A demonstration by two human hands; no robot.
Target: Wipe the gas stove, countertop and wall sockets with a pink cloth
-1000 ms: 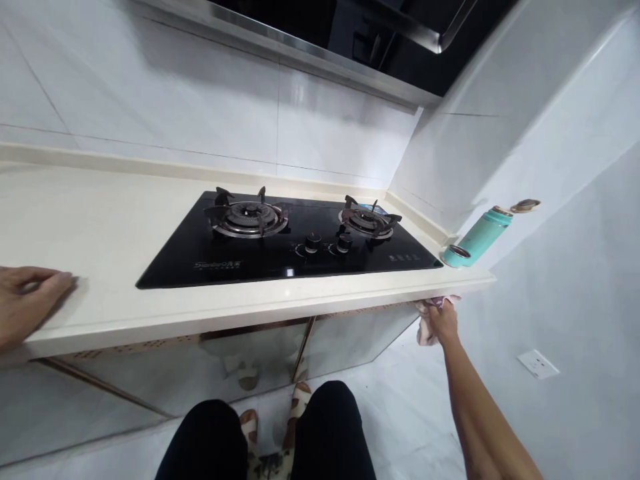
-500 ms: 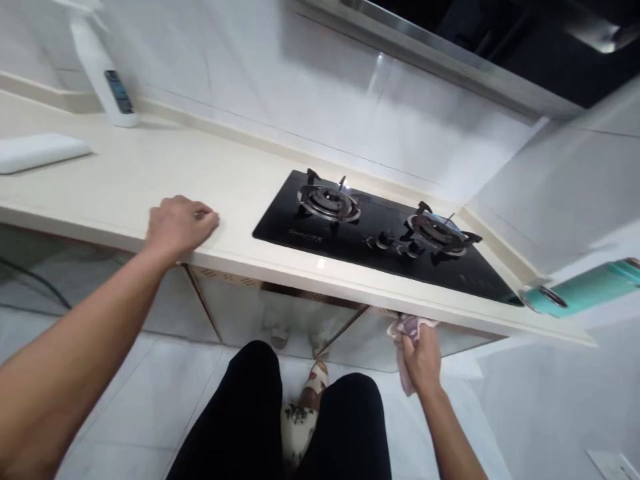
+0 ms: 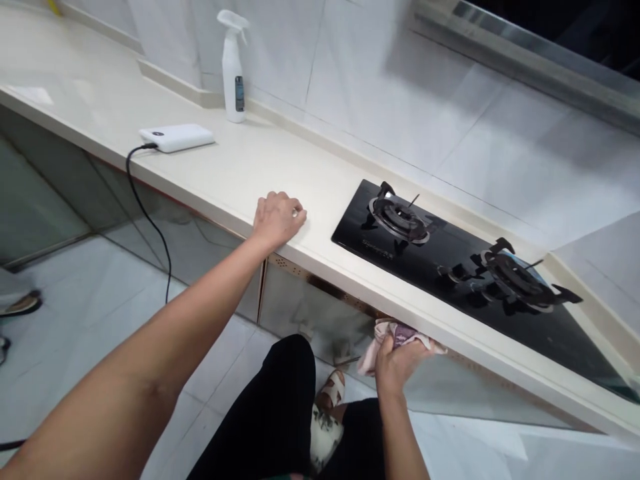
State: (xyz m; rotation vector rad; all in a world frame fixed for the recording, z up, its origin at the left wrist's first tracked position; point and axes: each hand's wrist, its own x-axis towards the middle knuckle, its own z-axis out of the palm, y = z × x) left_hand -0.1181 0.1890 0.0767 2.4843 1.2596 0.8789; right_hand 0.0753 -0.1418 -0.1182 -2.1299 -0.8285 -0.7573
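Observation:
My left hand [image 3: 279, 219] rests on the cream countertop [image 3: 320, 180] near its front edge, left of the black gas hob [image 3: 435, 267]. Its fingers are loosely curled in, and I see nothing held in them. Below the counter's front edge, my right hand [image 3: 397, 363] grips a crumpled pink and purple cloth [image 3: 373, 350]. That cloth is bunched against the top of the glossy cabinet fronts [image 3: 480, 383], just under the overhang. Part of it hangs down left of the hand.
A white spray bottle [image 3: 233, 80] stands against the wall. Nearer lies a white power bank [image 3: 177, 137], its black cable [image 3: 145, 207] hanging over the counter edge. The range hood [image 3: 530, 47] juts out above the hob. At the far left a person's foot [image 3: 20, 302] shows.
The view has swung left, bringing the whole spray bottle and the power bank's cable into sight. My right hand has slid left along the cabinet top with the cloth; my left hand keeps its place.

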